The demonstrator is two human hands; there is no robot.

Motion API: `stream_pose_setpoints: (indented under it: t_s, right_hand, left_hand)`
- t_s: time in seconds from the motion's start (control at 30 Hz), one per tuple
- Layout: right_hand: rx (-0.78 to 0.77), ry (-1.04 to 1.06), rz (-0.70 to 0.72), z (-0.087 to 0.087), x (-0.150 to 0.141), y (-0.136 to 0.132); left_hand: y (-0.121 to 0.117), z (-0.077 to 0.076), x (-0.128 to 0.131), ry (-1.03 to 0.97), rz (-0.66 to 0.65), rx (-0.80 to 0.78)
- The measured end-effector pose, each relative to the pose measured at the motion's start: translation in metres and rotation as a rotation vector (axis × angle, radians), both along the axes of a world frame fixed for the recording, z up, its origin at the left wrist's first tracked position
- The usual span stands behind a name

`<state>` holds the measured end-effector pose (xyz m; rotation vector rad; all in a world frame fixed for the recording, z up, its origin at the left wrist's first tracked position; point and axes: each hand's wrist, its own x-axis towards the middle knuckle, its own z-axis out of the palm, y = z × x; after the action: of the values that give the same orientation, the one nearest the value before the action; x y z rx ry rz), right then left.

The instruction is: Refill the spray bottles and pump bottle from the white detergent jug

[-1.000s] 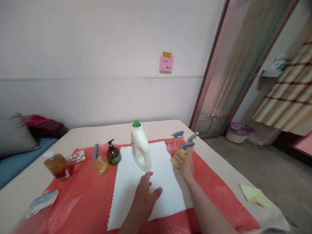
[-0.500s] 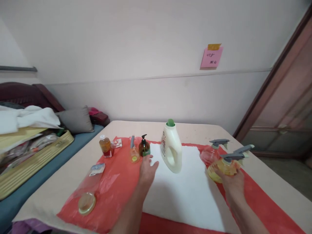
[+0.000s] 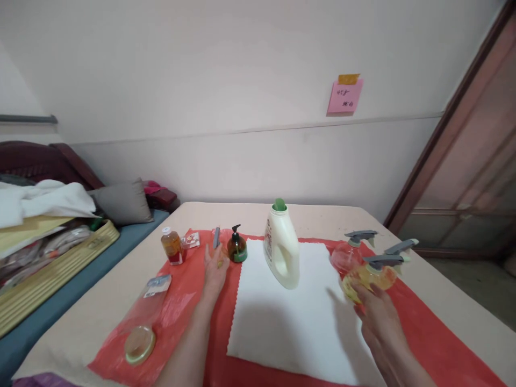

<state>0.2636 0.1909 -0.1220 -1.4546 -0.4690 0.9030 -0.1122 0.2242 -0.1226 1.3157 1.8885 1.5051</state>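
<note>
My left hand [image 3: 215, 267] is closed around a small clear spray bottle [image 3: 216, 237] with a grey trigger top; the fingers hide most of its body. Just right of it stands a brown pump bottle [image 3: 237, 248] with a black pump. My right hand [image 3: 374, 309] is at the near side of a spray bottle of yellow liquid [image 3: 373, 276], its fingers apart; whether they touch it I cannot tell. Behind that one is a pinkish spray bottle [image 3: 346, 256]. A cream detergent jug [image 3: 282, 250] with a green cap stands upright on the white cloth [image 3: 290, 322].
Red plastic sheeting [image 3: 181, 312] lies under the cloth on the table. At left are an amber bottle [image 3: 172, 247], a small white-and-red packet [image 3: 191, 240], a clear labelled bag [image 3: 155, 290] and a round lid [image 3: 140, 345]. A pink note [image 3: 344, 97] hangs on the wall.
My left hand has moved left from in front of the pump bottle and closed on the small spray bottle. My right hand has drawn slightly down, off the yellow bottle's front.
</note>
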Motion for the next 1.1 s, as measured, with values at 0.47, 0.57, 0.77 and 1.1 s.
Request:
stream_pose_setpoints:
  t_s: [0.47, 0.57, 0.77, 1.1]
  right_hand:
    - [-0.026, 0.167, 0.179, 0.023, -0.052, -0.023]
    - [-0.023, 0.181, 0.191, 0.021, -0.056, -0.023]
    - [-0.013, 0.202, 0.204, 0.017, -0.058, -0.025]
    - [0.002, 0.245, 0.196, 0.021, -0.06, -0.024]
  left_hand:
    - [0.006, -0.009, -0.016, 0.016, 0.229, 0.02]
    - [0.008, -0.013, -0.018, 0.067, 0.322, -0.027]
    - [0.053, 0.001, -0.025, 0.21, 0.333, -0.156]
    - [0.135, 0.007, -0.047, 0.361, 0.541, -0.544]
